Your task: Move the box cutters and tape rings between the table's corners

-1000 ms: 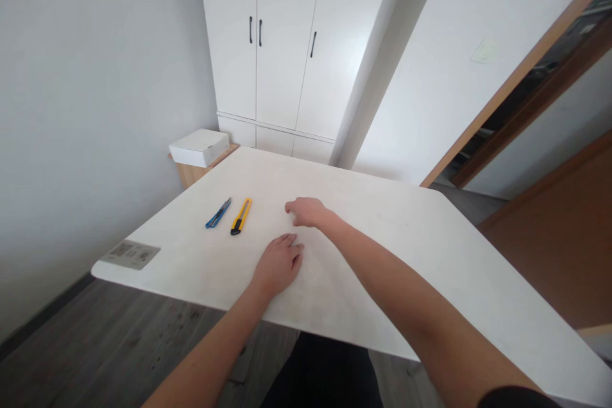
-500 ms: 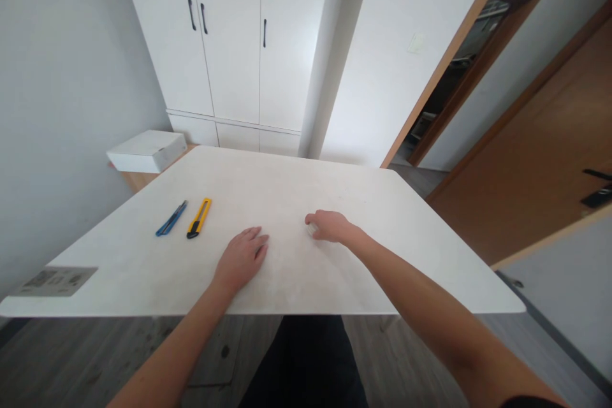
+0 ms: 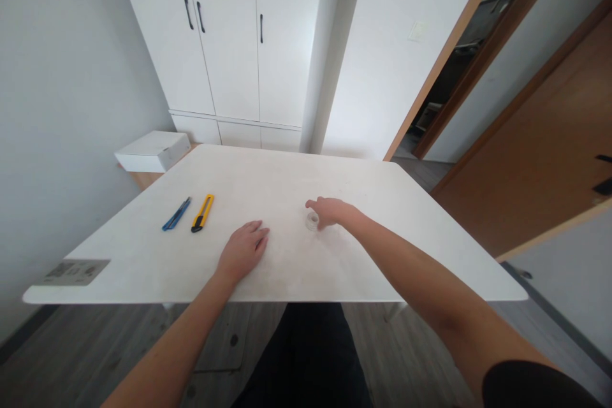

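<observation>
My left hand [image 3: 241,250] lies flat, palm down, on the white table [image 3: 287,172] and holds nothing. My right hand [image 3: 331,211] reaches further out, a little right of the table's middle. Its fingers curl over a small clear roll [image 3: 312,222] that looks like tape and stands on the tabletop. Left of my left hand, a yellow utility knife [image 3: 203,213] and a blue utility knife [image 3: 176,214] lie side by side, apart from both hands.
A grey printed label [image 3: 76,271] is stuck at the table's near left corner. A white box [image 3: 152,150] sits on a low wooden stand behind the table's left side. White cupboards [image 3: 229,38] stand behind, and an open doorway [image 3: 459,57] is at the right.
My right hand has drawn to the right and lifted slightly, and the small clear roll now shows under its fingers. My left hand stays flat. The view has swung.
</observation>
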`<state>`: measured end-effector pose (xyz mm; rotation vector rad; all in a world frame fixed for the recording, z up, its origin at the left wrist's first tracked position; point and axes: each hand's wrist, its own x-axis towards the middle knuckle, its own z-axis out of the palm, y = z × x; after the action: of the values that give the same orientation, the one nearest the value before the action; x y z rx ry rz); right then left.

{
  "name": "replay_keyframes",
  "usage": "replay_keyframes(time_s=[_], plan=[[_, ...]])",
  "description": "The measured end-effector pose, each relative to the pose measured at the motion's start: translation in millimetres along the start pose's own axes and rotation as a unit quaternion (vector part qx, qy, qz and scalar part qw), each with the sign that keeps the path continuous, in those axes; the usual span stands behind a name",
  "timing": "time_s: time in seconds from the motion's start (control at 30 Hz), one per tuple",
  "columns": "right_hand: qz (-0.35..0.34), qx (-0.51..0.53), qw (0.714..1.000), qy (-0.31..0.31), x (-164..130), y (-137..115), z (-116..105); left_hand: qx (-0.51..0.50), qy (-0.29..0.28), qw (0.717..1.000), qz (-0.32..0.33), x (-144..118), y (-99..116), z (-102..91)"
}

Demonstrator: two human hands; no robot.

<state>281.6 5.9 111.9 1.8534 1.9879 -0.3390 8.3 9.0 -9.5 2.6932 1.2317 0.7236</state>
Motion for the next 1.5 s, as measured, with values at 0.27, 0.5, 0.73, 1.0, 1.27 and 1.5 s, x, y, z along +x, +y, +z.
replay_keyframes(time_s=[0.27, 0.5, 0.73, 1.0, 1.27, 1.5], plan=[[-0.017, -0.002, 1.000, 0.012, -11, 7, -13, 0.014, -0.002, 1.000, 0.004, 0, -1, 2.6], [-0.059, -0.020, 0.998, 0.022, 10, -3, 25, -0.006, 0.008, 1.000, 0.005, 0, -2, 3.2], [-0.065, -0.027, 0.996, 0.046, 20, 0, 40, 0.011, 0.006, 1.000, 0.012, 1, -3, 2.9], [-0.057, -0.023, 0.996, 0.058, 10, 5, 36, 0.010, 0.009, 1.000, 0.022, 1, -7, 5.6], [0.155, 0.008, 0.987, 0.032, -25, 150, 44, 0.011, 0.018, 0.999, 0.029, 1, -8, 8.7], [0.266, 0.046, 0.963, -0.002, -46, 220, 57, 0.011, 0.014, 1.000, 0.023, 1, -9, 9.2]])
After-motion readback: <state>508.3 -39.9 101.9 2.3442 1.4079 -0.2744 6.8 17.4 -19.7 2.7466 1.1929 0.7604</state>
